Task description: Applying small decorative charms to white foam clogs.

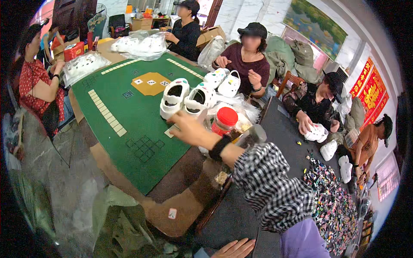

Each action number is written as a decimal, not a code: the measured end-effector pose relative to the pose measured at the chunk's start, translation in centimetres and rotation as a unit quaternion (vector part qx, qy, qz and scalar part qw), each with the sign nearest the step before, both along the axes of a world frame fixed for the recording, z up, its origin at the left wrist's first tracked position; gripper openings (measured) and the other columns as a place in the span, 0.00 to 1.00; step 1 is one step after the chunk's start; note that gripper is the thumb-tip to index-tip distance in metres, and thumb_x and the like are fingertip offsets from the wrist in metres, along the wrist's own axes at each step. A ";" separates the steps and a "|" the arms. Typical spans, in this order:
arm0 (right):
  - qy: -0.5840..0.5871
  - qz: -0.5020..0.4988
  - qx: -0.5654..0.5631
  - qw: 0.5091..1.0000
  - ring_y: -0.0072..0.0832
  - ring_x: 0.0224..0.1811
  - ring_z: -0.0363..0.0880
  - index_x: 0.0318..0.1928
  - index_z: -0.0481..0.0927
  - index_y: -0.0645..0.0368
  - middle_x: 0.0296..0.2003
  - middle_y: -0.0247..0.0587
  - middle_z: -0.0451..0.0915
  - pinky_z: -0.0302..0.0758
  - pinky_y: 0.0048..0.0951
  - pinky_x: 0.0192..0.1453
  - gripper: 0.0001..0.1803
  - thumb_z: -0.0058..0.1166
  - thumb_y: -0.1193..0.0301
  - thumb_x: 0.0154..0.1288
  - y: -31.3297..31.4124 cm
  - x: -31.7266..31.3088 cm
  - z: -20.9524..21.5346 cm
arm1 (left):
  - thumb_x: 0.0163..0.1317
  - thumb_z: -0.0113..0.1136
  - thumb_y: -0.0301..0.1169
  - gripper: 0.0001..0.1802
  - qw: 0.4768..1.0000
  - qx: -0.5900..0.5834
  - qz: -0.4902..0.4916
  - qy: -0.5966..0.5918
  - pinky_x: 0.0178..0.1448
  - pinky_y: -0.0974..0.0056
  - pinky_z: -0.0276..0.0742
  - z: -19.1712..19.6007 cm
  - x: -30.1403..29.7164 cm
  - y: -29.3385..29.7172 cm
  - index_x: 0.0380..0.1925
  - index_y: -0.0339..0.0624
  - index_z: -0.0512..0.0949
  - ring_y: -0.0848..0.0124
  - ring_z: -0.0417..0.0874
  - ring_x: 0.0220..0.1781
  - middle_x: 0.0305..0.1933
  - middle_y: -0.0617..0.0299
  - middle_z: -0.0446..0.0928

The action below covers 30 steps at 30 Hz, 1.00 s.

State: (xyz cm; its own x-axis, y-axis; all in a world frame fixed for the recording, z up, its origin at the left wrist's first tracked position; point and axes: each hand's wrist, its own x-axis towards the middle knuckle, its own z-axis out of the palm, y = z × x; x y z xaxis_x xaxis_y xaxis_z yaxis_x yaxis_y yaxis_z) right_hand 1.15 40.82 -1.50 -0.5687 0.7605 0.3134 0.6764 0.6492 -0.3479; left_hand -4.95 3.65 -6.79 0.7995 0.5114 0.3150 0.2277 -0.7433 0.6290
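The green game mat (129, 112) was the biggest thing before me, and I place everything from it. It covered most of the surface (180, 206), whose bare brown edge showed just below the mat's near corner, with the floor dropping away beyond that. Most of the mat lay bare toward its left and near sides, so that was where I had room to move.

At the mat's right edge stood a pair of white clogs (186, 99) side by side, upright, already set down. Two more white clogs (223, 81) lay past the mat's far right corner, in front of a seated person. Bagged white clogs (140, 45) sat beyond the mat's far edge, which I judged still waiting.

Right of the mat, a dark cloth held a heap of small coloured charms (331, 202), still large.

My right hand (187, 129) hovered at the mat's right edge, just below the pair, fingers loosely spread, holding nothing I could see. My left hand (234, 248) lay well below the mat, flat and empty.
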 end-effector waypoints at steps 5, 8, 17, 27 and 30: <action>-0.099 0.186 -0.111 0.971 0.48 0.49 0.77 0.50 0.73 0.60 0.46 0.49 0.74 0.77 0.44 0.50 0.18 0.60 0.70 0.60 -12.0 -0.6 2.9 | 0.65 0.56 0.40 0.32 1.000 0.019 0.017 -0.014 0.76 0.55 0.51 0.2 -0.2 -0.3 0.67 0.44 0.65 0.64 0.58 0.74 0.72 0.60 0.62; -0.199 0.229 -0.112 0.946 0.50 0.44 0.78 0.50 0.71 0.59 0.44 0.50 0.73 0.78 0.46 0.44 0.18 0.57 0.71 0.60 -19.2 0.3 4.9 | 0.64 0.57 0.40 0.33 0.999 0.048 0.016 0.011 0.76 0.55 0.51 0.6 -0.1 -0.5 0.68 0.46 0.63 0.64 0.58 0.74 0.73 0.61 0.61; -0.093 0.158 -0.253 0.950 0.45 0.52 0.76 0.60 0.70 0.58 0.52 0.47 0.75 0.76 0.40 0.54 0.23 0.55 0.66 0.67 -36.3 9.2 13.2 | 0.62 0.57 0.40 0.28 0.999 0.047 0.016 0.001 0.75 0.50 0.53 -3.2 1.5 -1.3 0.61 0.42 0.72 0.58 0.65 0.70 0.65 0.56 0.69; -0.184 -0.242 -0.381 0.873 0.46 0.67 0.68 0.63 0.72 0.58 0.63 0.48 0.72 0.60 0.43 0.70 0.26 0.58 0.64 0.67 -58.3 18.6 24.0 | 0.59 0.57 0.38 0.34 0.989 0.093 0.082 -0.076 0.77 0.46 0.45 -1.0 2.3 -1.7 0.67 0.42 0.65 0.58 0.59 0.74 0.73 0.59 0.61; -0.208 -0.296 -0.415 0.835 0.46 0.65 0.69 0.62 0.73 0.59 0.61 0.49 0.74 0.61 0.41 0.69 0.25 0.57 0.65 0.67 -61.0 20.2 24.8 | 0.59 0.57 0.37 0.35 0.987 0.098 0.107 -0.068 0.77 0.45 0.45 -1.2 1.5 -2.2 0.67 0.42 0.65 0.57 0.58 0.74 0.72 0.59 0.61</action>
State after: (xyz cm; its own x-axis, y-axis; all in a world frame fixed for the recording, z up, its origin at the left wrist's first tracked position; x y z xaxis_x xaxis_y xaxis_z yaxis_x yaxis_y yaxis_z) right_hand 21.31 -20.23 23.25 0.0546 0.8045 -0.5914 0.9676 -0.1890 -0.1677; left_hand -3.41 1.45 -7.95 0.6231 0.5828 0.5216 0.3154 -0.7975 0.5142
